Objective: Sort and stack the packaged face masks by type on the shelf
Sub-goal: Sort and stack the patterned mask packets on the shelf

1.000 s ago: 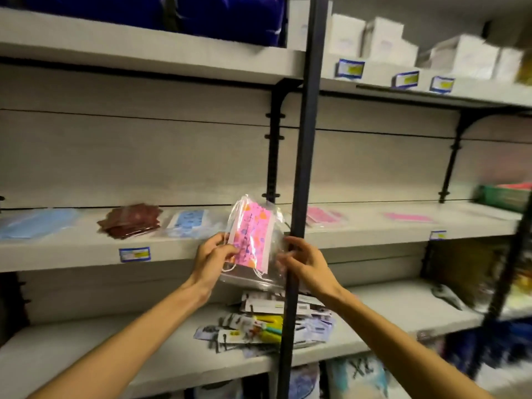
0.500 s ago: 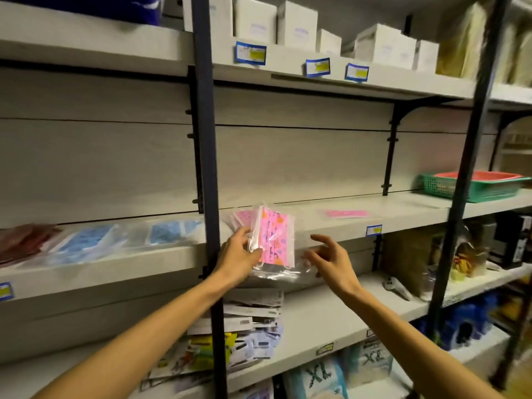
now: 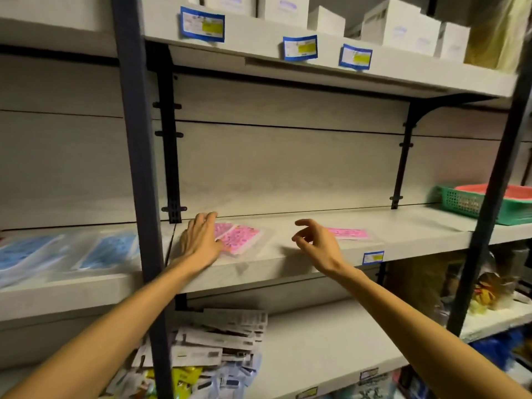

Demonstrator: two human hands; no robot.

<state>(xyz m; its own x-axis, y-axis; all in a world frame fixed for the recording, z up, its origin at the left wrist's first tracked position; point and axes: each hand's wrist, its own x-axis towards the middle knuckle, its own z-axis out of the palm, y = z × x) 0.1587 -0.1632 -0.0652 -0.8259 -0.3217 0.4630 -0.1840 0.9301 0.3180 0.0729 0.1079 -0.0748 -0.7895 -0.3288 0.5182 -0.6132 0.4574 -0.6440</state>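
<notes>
A clear-wrapped pink patterned face mask pack (image 3: 240, 237) lies flat on the grey middle shelf (image 3: 288, 254), on top of another pink pack. My left hand (image 3: 200, 240) rests on its left end with straight fingers. My right hand (image 3: 315, 240) hovers above the shelf with loosely curled fingers and holds nothing. A second pink mask pack (image 3: 349, 234) lies just behind and right of that hand. Blue mask packs (image 3: 66, 251) lie blurred on the shelf section to the left of the dark post.
A dark upright post (image 3: 138, 174) crosses in front of my left forearm. A green basket (image 3: 486, 201) with a red one inside stands at the right of the shelf. White boxes (image 3: 400, 23) sit on the upper shelf. Mixed packages (image 3: 213, 349) are heaped on the lower shelf.
The pink mask pack, held up by my left hand, now lies flat on the shelf. My right hand stayed free. The view shifted right along the shelving.
</notes>
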